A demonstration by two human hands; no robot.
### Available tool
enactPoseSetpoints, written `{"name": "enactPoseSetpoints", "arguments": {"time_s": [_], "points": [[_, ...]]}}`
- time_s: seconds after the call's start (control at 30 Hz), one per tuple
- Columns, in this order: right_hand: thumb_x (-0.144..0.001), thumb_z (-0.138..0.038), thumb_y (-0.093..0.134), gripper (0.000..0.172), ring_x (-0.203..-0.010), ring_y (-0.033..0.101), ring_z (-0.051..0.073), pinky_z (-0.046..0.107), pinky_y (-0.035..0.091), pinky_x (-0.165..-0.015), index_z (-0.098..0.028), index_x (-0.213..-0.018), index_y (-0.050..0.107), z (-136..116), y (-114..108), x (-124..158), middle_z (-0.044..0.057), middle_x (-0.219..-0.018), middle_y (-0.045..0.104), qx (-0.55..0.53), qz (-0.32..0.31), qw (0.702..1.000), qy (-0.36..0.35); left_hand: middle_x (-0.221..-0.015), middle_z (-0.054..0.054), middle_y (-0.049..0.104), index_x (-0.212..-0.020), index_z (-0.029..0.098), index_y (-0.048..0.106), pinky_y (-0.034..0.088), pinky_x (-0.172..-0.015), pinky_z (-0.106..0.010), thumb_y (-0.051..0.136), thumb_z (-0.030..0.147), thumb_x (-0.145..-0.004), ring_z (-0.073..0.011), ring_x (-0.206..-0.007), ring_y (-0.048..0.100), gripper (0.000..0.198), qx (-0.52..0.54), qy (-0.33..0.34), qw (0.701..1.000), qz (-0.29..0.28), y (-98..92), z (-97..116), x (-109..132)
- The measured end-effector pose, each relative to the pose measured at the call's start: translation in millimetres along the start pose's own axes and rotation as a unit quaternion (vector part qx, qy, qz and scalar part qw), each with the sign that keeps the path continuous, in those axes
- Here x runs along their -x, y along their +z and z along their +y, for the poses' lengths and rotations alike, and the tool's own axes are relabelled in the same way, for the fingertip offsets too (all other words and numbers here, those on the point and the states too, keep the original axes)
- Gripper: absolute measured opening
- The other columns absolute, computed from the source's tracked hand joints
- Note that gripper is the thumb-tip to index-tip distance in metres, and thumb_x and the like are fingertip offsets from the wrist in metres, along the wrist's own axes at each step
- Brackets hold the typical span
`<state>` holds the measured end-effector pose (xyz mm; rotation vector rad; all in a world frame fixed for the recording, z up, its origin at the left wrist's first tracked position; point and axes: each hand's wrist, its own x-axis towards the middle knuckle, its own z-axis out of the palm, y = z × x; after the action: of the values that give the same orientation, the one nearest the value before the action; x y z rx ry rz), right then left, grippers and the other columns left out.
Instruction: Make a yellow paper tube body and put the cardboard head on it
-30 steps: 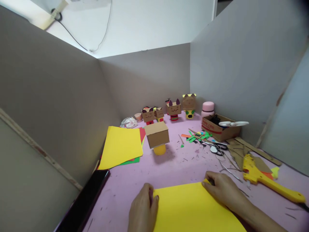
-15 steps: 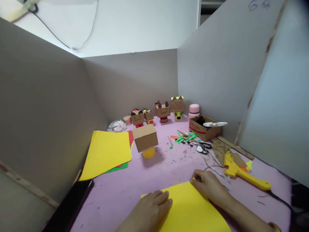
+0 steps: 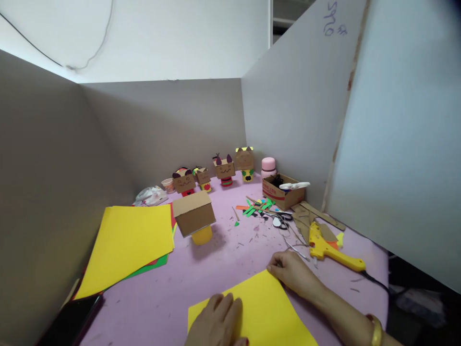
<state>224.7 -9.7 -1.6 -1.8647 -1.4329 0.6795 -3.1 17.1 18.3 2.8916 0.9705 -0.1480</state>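
Observation:
A sheet of yellow paper (image 3: pixel 272 307) lies in front of me at the bottom of the head view. My left hand (image 3: pixel 218 319) rests on its left part, palm down with fingers stretched out. At the sheet's far right corner, my right hand (image 3: pixel 293 274) has its fingers closed in a pinch on the edge. Beyond the hands, a cardboard box head (image 3: pixel 194 216) stands tilted on a yellow base (image 3: pixel 202 235). The yellow glue gun (image 3: pixel 333 251) lies to the right of my right hand.
Yellow, red and green sheets (image 3: pixel 131 245) are stacked at left, near a dark phone (image 3: pixel 72 319). Several cardboard animal figures (image 3: pixel 225 169) stand at the back. Paper scraps (image 3: pixel 259 206), scissors (image 3: pixel 284 218) and a small carton (image 3: pixel 284 194) are at right. Grey partitions (image 3: pixel 162 120) enclose the table.
My view has turned right, so things appear farther left. My left hand's fingers are spread a little more on the yellow paper. My right hand stays at the sheet's far corner.

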Motion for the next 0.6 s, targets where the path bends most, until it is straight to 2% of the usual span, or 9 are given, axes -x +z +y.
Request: {"name": "enactPoseSetpoints", "arguments": {"time_s": [0.1, 0.2, 0.3, 0.37, 0.43, 0.47, 0.53, 0.6], "points": [[-0.070, -0.019, 0.052, 0.016, -0.059, 0.058, 0.015, 0.022, 0.037, -0.054, -0.016, -0.063, 0.066, 0.8, -0.1, -0.1, 0.002, -0.060, 0.065, 0.026, 0.024, 0.999, -0.017, -0.123, -0.011, 0.057, -0.123, 0.021, 0.051, 0.047, -0.086, -0.041, 0.049, 0.048, -0.080, -0.0328, -0.110, 0.052, 0.051, -0.027, 0.030, 0.998, 0.056, 26.3, -10.2, 2.2], [-0.073, -0.020, 0.050, 0.017, -0.057, 0.058, 0.015, 0.022, 0.037, -0.052, -0.017, -0.065, 0.066, 3.0, -2.0, -1.1, 0.001, -0.059, 0.065, 0.042, 0.030, 0.998, -0.028, -0.129, -0.011, 0.052, -0.129, 0.024, 0.044, 0.044, -0.089, -0.042, 0.042, 0.054, -0.082, -0.0341, -0.114, 0.049, 0.056, -0.027, 0.038, 0.996, 0.080, 46.3, -17.4, 4.6], [-0.079, -0.023, 0.044, 0.024, -0.061, 0.060, 0.018, 0.026, 0.040, -0.056, -0.016, -0.075, 0.066, -3.5, -9.0, 4.0, 0.004, -0.065, 0.067, 0.064, 0.053, 0.996, -0.038, -0.134, -0.009, 0.045, -0.133, 0.024, 0.038, 0.040, -0.093, -0.046, 0.041, 0.038, -0.085, -0.0354, -0.121, 0.042, 0.050, -0.011, 0.001, 0.999, 0.048, 51.3, -13.5, 5.1], [-0.084, -0.025, 0.038, 0.030, -0.078, 0.061, 0.022, 0.031, 0.043, -0.069, -0.014, -0.088, 0.066, -16.3, -11.9, 14.9, 0.009, -0.082, 0.069, 0.079, 0.075, 0.993, -0.052, -0.137, -0.008, 0.040, -0.134, 0.024, 0.035, 0.037, -0.096, -0.050, 0.040, 0.022, -0.083, -0.0357, -0.124, 0.036, 0.051, -0.002, -0.031, 0.999, 0.023, 50.7, -7.0, 5.2], [-0.086, -0.027, 0.036, 0.035, -0.098, 0.055, 0.024, 0.034, 0.040, -0.085, -0.014, -0.105, 0.062, -33.9, -6.9, 31.5, 0.011, -0.104, 0.065, 0.088, 0.078, 0.989, -0.085, -0.139, -0.009, 0.035, -0.135, 0.022, 0.031, 0.033, -0.098, -0.054, 0.038, 0.013, -0.079, -0.0361, -0.127, 0.030, 0.058, 0.000, -0.046, 0.999, 0.012, 50.6, -0.5, 5.9], [-0.086, -0.029, 0.037, 0.036, -0.104, 0.053, 0.023, 0.034, 0.039, -0.090, -0.015, -0.111, 0.059, -42.6, -0.2, 40.7, 0.011, -0.110, 0.062, 0.091, 0.065, 0.988, -0.107, -0.140, -0.010, 0.033, -0.136, 0.021, 0.030, 0.032, -0.098, -0.056, 0.037, 0.011, -0.077, -0.0361, -0.128, 0.028, 0.060, -0.001, -0.052, 0.999, 0.012, 51.0, 2.1, 6.6], [-0.086, -0.033, 0.041, 0.045, -0.114, 0.047, 0.025, 0.036, 0.036, -0.097, -0.012, -0.125, 0.050, -56.1, 21.3, 58.1, 0.012, -0.123, 0.055, 0.101, -0.009, 0.979, -0.174, -0.142, -0.009, 0.030, -0.136, 0.021, 0.027, 0.029, -0.100, -0.057, 0.038, 0.013, -0.077, -0.0354, -0.130, 0.024, 0.061, -0.004, -0.064, 0.998, 0.011, 52.4, 6.0, 7.8], [-0.083, -0.038, 0.045, 0.059, -0.125, 0.034, 0.030, 0.043, 0.027, -0.104, -0.006, -0.132, 0.039, -60.9, 48.4, 70.5, 0.016, -0.135, 0.041, 0.113, -0.077, 0.968, -0.209, -0.143, -0.007, 0.027, -0.136, 0.025, 0.026, 0.027, -0.101, -0.057, 0.038, 0.018, -0.078, -0.0337, -0.131, 0.022, 0.060, -0.003, -0.075, 0.997, 0.004, 53.3, 8.5, 8.3]]}}
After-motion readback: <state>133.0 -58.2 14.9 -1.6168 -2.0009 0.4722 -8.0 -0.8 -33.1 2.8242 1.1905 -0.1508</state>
